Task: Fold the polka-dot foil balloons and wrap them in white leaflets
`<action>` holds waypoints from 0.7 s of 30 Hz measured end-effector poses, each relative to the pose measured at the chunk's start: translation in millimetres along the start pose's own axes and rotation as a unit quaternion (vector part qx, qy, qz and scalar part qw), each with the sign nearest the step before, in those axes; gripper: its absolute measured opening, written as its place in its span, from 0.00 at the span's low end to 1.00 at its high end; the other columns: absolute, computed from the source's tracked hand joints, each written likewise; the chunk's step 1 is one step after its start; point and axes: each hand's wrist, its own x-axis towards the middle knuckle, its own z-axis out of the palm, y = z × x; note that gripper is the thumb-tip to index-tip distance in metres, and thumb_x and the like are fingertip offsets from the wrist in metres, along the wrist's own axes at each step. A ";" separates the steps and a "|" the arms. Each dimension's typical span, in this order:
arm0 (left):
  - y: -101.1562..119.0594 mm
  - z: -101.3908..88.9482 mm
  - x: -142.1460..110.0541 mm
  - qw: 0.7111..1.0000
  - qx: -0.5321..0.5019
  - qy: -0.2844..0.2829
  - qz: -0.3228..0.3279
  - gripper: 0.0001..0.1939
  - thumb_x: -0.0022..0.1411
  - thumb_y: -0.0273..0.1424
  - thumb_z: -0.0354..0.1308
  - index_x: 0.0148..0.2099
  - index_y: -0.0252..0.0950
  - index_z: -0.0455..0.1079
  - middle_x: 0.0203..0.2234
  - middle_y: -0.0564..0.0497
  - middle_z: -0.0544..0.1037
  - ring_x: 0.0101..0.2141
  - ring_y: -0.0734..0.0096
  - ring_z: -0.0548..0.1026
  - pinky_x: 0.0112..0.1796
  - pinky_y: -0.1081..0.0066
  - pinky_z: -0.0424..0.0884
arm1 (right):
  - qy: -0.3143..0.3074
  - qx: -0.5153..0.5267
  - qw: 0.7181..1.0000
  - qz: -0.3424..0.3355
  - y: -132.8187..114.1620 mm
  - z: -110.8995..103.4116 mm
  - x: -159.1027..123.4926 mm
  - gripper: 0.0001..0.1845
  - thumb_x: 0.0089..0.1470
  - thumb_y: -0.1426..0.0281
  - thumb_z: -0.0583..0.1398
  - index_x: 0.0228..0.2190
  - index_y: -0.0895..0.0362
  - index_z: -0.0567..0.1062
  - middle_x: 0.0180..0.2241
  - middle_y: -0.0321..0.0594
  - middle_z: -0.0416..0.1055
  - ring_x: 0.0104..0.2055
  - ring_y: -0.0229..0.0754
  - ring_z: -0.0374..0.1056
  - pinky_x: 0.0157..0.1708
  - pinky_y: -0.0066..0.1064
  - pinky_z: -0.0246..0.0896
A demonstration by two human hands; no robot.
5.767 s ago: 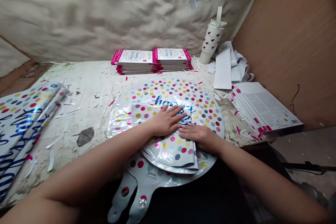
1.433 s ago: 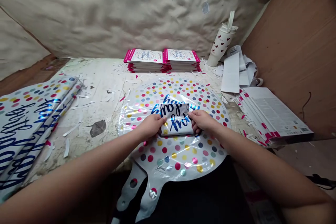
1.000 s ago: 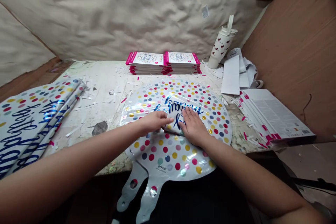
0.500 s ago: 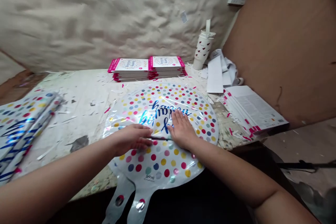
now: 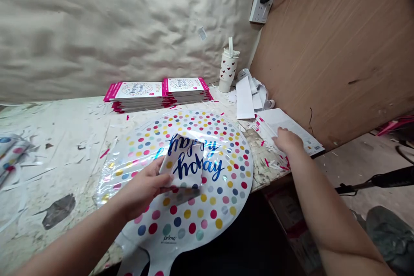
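Two hands: bare, working over a scuffed white workbench [image 5: 54, 138].
Left hand [image 5: 145, 189]: fingers [image 5: 160, 177] curled round the edge of a folded foil balloon [image 5: 183, 166], thumb on top, holding it just above a dotted round foil balloon [image 5: 194, 220] (a firm edge grip keeps the fold from springing open).
Right hand [image 5: 287, 140]: fingers spread, holding nothing, hanging over a stack of printed white cards [image 5: 284, 123].
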 end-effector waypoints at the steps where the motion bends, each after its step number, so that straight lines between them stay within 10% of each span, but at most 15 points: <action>1: -2.2 -2.4 -6.4 1.000 0.006 -0.026 0.017 0.22 0.52 0.30 0.58 0.51 0.39 0.63 0.41 0.48 0.76 0.41 0.59 0.75 0.44 0.60 0.71 | -0.003 -0.004 1.000 -0.010 0.6 -2.1 -8.8 0.21 0.54 0.67 0.51 0.46 0.66 0.70 0.42 0.61 0.70 0.45 0.59 0.67 0.39 0.45 0.61; 6: -6.5 -2.4 -43.4 0.976 0.127 -0.167 0.065 0.14 0.54 0.39 0.58 0.41 0.38 0.72 0.36 0.48 0.77 0.38 0.57 0.74 0.40 0.62 0.72 | 0.052 0.035 0.976 -0.209 -68.5 3.4 -96.3 0.22 0.56 0.69 0.48 0.51 0.60 0.67 0.38 0.56 0.73 0.36 0.51 0.71 0.33 0.38 0.63; 11: -2.2 8.4 -49.1 0.967 0.128 -0.217 0.043 0.13 0.54 0.38 0.58 0.39 0.35 0.70 0.31 0.50 0.74 0.33 0.64 0.73 0.33 0.70 0.71 | -0.111 0.155 0.896 -0.401 -123.5 6.9 -133.4 0.17 0.56 0.61 0.52 0.40 0.54 0.76 0.34 0.45 0.77 0.36 0.47 0.72 0.34 0.33 0.65; 16: -0.7 8.7 -23.1 0.971 0.174 -0.162 0.038 0.14 0.54 0.38 0.58 0.40 0.34 0.67 0.27 0.53 0.71 0.27 0.72 0.72 0.24 0.76 0.68 | -0.407 0.468 0.652 -0.436 -127.6 -0.7 -116.4 0.41 0.48 0.63 0.62 0.59 0.53 0.52 0.50 0.43 0.68 0.47 0.43 0.68 0.43 0.34 0.65; 21: 8.8 12.2 -10.4 0.934 0.284 -0.174 0.130 0.13 0.57 0.38 0.55 0.41 0.35 0.69 0.30 0.51 0.74 0.32 0.67 0.73 0.31 0.71 0.70 | -0.551 0.467 0.560 -0.405 -113.8 16.2 -101.6 0.23 0.40 0.68 0.67 0.41 0.62 0.74 0.40 0.43 0.75 0.42 0.44 0.70 0.45 0.38 0.65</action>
